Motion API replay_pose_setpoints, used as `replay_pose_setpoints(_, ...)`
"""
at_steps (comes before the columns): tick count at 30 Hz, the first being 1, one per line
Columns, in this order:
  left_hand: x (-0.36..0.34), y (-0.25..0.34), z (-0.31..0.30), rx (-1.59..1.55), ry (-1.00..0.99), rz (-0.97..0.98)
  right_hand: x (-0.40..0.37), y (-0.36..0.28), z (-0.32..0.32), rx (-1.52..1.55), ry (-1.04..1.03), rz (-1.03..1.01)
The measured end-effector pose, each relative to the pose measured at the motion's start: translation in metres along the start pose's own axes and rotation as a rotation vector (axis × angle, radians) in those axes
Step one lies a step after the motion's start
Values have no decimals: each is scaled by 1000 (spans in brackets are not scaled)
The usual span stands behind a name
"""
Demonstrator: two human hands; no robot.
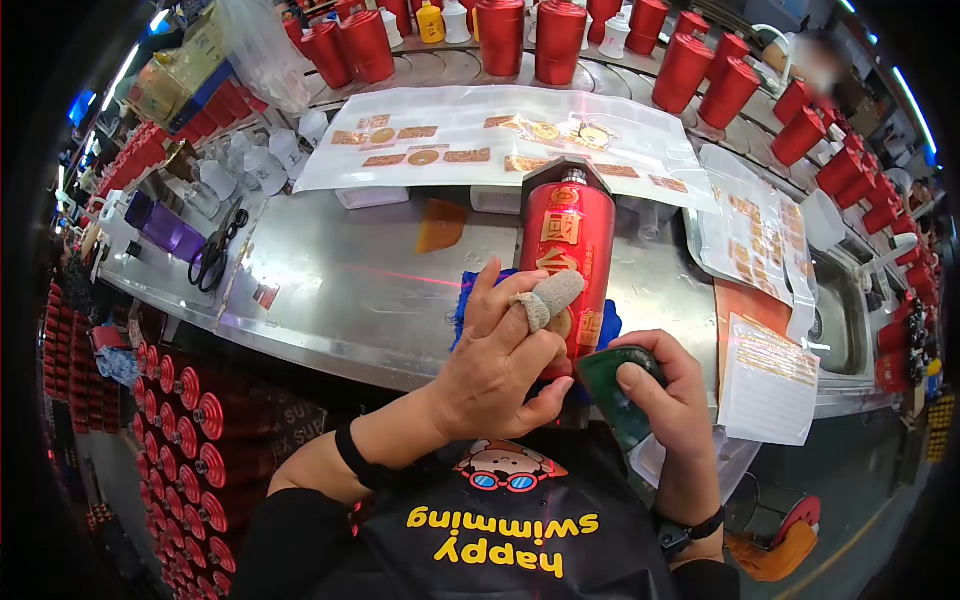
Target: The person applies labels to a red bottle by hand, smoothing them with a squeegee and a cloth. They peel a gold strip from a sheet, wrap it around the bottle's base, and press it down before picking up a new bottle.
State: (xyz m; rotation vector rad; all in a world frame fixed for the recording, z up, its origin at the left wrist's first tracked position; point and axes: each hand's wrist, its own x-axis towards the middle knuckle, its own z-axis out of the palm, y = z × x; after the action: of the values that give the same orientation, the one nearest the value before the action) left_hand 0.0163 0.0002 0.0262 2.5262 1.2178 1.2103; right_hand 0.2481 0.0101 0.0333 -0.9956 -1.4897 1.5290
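Note:
A red bottle (566, 240) with gold characters lies tilted on a blue cloth (465, 305) on the metal workbench (350, 290). My left hand (500, 355) rests on its lower body, the bandaged index finger pressing on a round gold label. My right hand (665, 395) grips a dark green scraper-like tool (605, 390) against the bottle's base.
White sheets with gold stickers (480, 135) lie behind the bottle. More sticker sheets (750, 235) and paper (770, 375) lie at right near a sink (840, 320). Several red bottles (540, 40) line the back and right. Scissors (215, 250) lie left. Red caps (190, 420) are stacked below the bench.

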Motion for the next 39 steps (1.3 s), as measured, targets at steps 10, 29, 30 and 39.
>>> replay_pose_setpoints(10, -8, -5, 6, -98, 105, -36, 13, -8, 16, -761, -23, -664)
replay_pose_setpoints(29, -44, -32, 5, 66, 153, -66, 23, -14, 26, -1010, -18, -827)
replay_pose_setpoints(30, -44, -32, 6, 55, 155, -69, 23, -14, 25, -1018, -19, -826)
replay_pose_setpoints(39, -43, -32, 7, -26, 112, -114, 23, -15, 18, -1045, -40, -831)
